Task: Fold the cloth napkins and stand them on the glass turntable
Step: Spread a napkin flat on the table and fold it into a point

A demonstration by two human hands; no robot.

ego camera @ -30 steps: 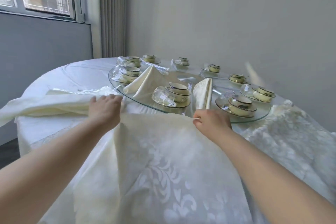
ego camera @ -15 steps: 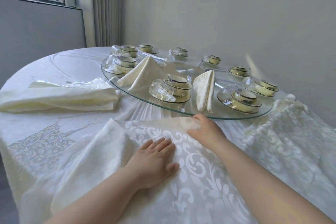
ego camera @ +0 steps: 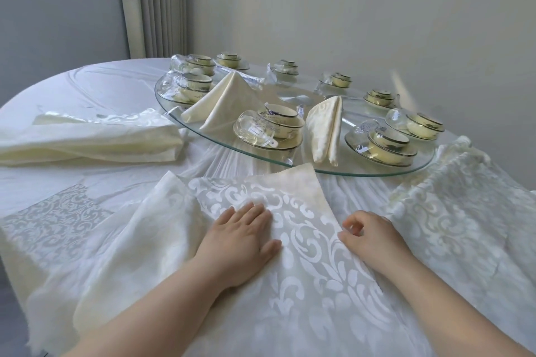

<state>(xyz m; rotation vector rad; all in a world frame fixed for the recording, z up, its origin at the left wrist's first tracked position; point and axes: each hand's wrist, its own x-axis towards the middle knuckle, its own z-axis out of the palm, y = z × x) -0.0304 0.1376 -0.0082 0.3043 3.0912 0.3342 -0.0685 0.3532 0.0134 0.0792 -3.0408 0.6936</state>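
Observation:
A cream damask napkin [ego camera: 261, 197] lies spread on the table in front of me, its far corner near the glass turntable [ego camera: 377, 172]. My left hand [ego camera: 240, 240] presses flat on the napkin's middle with straight fingers. My right hand [ego camera: 368, 236] pinches the napkin's right zigzag edge between thumb and curled fingers. Two folded napkins stand on the turntable: a tent-shaped one [ego camera: 229, 98] at the left and a narrower upright one [ego camera: 326, 127] at the front.
Several cup-and-saucer sets [ego camera: 388, 145] with wrapped glasses ring the turntable. A pile of folded napkins [ego camera: 87, 139] lies at the left on the table. Another damask cloth [ego camera: 452, 211] lies bunched at the right. The wall and a curtain stand behind the table.
My left hand moved from the napkin's far left corner down to its middle and now presses flat. My right hand slid back along the right edge toward me and pinches it.

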